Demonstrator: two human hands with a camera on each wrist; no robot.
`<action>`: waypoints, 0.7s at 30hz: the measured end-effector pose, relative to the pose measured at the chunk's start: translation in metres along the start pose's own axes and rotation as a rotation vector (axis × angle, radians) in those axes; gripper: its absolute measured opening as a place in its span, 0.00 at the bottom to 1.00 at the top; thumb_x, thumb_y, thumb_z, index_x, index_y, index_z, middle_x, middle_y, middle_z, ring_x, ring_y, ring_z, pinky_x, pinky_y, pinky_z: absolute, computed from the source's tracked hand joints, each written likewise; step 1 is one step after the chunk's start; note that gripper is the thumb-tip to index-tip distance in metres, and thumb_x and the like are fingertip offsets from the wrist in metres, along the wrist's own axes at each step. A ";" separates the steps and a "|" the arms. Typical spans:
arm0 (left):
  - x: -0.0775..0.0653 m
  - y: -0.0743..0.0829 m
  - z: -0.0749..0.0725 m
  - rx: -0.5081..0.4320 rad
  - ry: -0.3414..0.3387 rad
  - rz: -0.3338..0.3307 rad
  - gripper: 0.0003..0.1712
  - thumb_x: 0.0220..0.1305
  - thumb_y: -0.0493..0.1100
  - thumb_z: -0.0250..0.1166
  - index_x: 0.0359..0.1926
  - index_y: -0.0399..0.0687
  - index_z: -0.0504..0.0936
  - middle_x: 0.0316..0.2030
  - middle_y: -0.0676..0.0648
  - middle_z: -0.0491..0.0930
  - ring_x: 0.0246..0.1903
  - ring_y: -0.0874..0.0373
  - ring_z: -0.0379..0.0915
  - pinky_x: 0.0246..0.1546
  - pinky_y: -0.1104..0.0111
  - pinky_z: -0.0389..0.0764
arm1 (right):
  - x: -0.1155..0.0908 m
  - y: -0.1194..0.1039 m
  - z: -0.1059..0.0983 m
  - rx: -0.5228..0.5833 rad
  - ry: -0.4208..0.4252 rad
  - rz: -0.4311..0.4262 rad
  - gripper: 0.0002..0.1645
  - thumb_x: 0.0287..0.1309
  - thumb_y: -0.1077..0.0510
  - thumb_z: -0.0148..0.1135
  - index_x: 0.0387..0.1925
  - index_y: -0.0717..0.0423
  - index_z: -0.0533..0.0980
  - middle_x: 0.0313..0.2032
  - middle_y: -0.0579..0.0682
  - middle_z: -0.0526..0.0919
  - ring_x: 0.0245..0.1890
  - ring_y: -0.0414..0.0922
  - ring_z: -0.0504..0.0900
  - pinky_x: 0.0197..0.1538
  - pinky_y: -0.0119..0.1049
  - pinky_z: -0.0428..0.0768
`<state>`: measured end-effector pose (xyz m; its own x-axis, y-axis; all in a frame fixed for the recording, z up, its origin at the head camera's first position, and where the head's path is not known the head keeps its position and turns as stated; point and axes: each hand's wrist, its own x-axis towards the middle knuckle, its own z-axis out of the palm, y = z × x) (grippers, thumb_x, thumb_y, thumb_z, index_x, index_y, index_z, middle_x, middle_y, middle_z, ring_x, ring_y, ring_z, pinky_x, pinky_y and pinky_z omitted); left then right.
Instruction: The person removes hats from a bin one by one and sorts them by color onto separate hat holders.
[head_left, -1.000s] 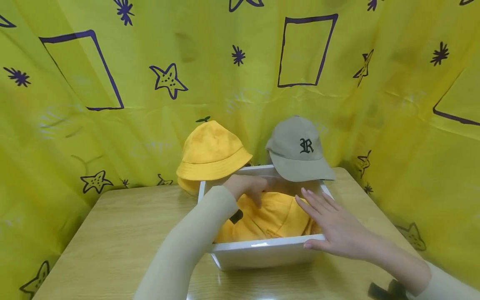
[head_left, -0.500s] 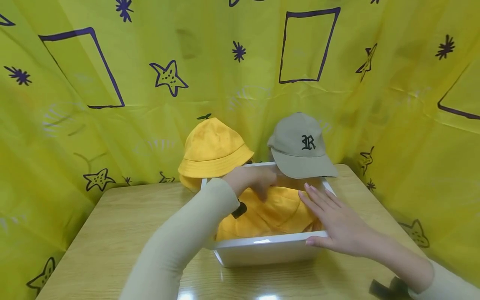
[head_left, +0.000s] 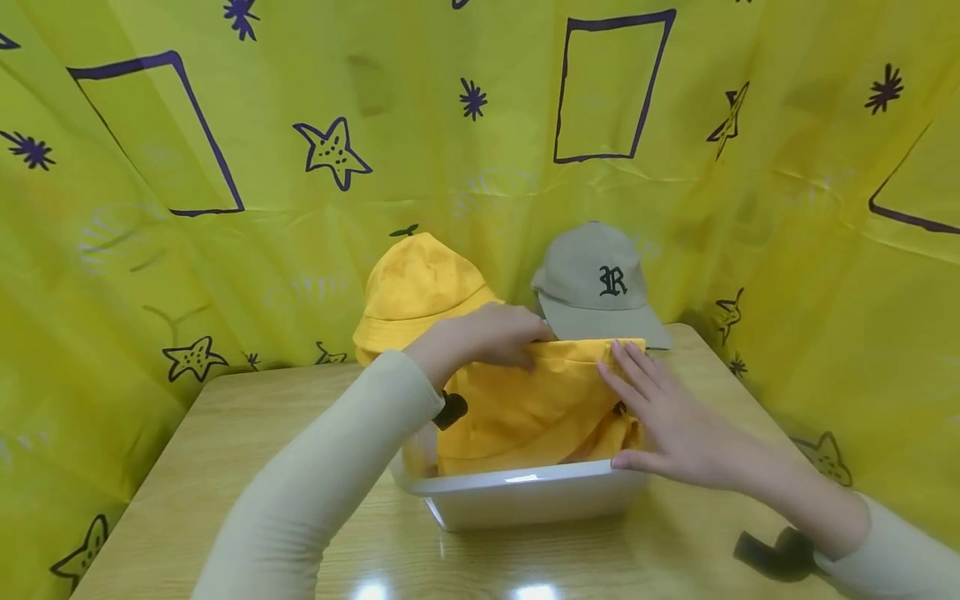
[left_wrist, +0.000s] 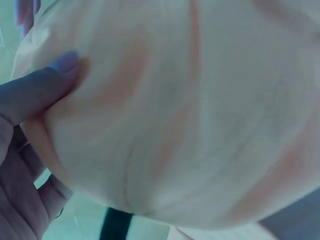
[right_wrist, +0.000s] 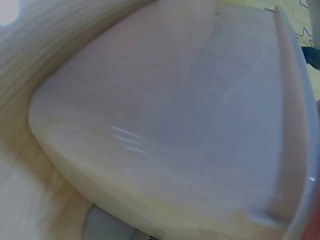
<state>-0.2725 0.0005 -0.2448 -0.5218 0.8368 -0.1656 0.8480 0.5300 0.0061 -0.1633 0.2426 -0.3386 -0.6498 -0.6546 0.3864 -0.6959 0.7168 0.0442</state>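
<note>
A yellow fabric hat [head_left: 532, 408] rises partly out of a white box [head_left: 525, 500]. My left hand [head_left: 498, 333] grips its upper edge at the left. In the left wrist view, the thumb of the left hand [left_wrist: 35, 95] lies on the near face of the hat [left_wrist: 165, 115], which looks pale there, and the fingers are behind it. My right hand [head_left: 678, 425] has its fingers extended at the right side, the fingertips by the hat's upper right corner and the thumb at the box rim. Only the outer wall of the box [right_wrist: 175, 115] fills most of the right wrist view.
Behind the box at left sits a yellow bucket hat [head_left: 420, 283] with a green sprout on top. A grey cap [head_left: 596, 275] with a dark letter R is at the back right. The wooden table [head_left: 247, 450] meets a yellow patterned curtain [head_left: 420, 108].
My left hand has come up out of the box, and the yellow hat's upper edge has risen with it above the back rim. The right hand has stayed nearly in place.
</note>
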 end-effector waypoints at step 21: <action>-0.040 -0.014 -0.038 -0.067 0.320 -0.083 0.10 0.62 0.49 0.63 0.32 0.51 0.73 0.31 0.52 0.72 0.32 0.58 0.69 0.33 0.65 0.70 | 0.047 0.018 -0.058 -0.206 0.479 -0.473 0.23 0.70 0.62 0.35 0.54 0.63 0.75 0.57 0.62 0.75 0.67 0.50 0.63 0.70 0.47 0.57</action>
<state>-0.2668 -0.0352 -0.2011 -0.6006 0.7854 0.1496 0.7989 0.5972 0.0721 -0.1883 0.2389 -0.2660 -0.0521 -0.7634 0.6438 -0.7676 0.4431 0.4632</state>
